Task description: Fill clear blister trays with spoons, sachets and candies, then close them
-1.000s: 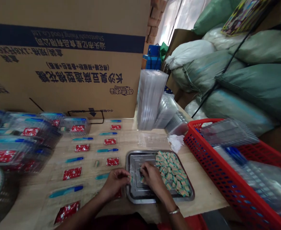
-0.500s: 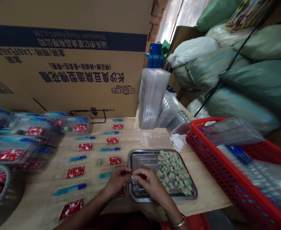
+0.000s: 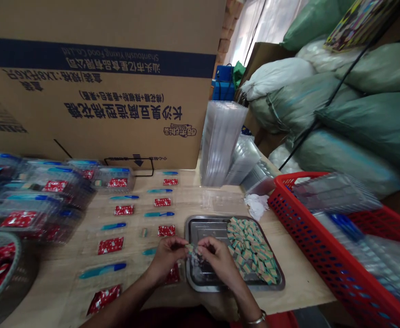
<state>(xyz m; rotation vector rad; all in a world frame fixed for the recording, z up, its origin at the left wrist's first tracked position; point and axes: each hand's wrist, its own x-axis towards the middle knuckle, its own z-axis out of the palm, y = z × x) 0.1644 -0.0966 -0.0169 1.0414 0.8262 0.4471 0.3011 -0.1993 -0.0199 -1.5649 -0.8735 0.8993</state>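
The person's left hand (image 3: 166,256) is clamped on a small tan-and-green block (image 3: 189,248), pinched between thumb and fingertips above the left part of a shallow rectangular metal tray (image 3: 208,227). The right hand (image 3: 219,258) is just beside it, thumb and forefinger together at the tips; whether anything sits between them is too blurred to tell. A silver-coloured bracelet (image 3: 257,318) circles the right wrist.

In the right part of the metal tray lies a heap of tan blocks with green edges (image 3: 252,250). The tray rests on a pale wooden desk (image 3: 304,287). To its left, clear shallow plastic trays lie in two columns, with blue pens (image 3: 102,270) and red packets with white markings (image 3: 110,245) in them; a single tan-and-green piece (image 3: 143,233) lies beside one packet in the nearer column. Farther left stand piled clear plastic packages (image 3: 22,214), and a grey round basket (image 3: 13,241) holds more red packets.

Beyond the metal tray are a white crumpled tissue (image 3: 256,205) and a tall stack of clear plastic trays (image 3: 220,143). A large brown cardboard box (image 3: 124,95) stands at the back. On the right is a red perforated plastic basket (image 3: 309,248).
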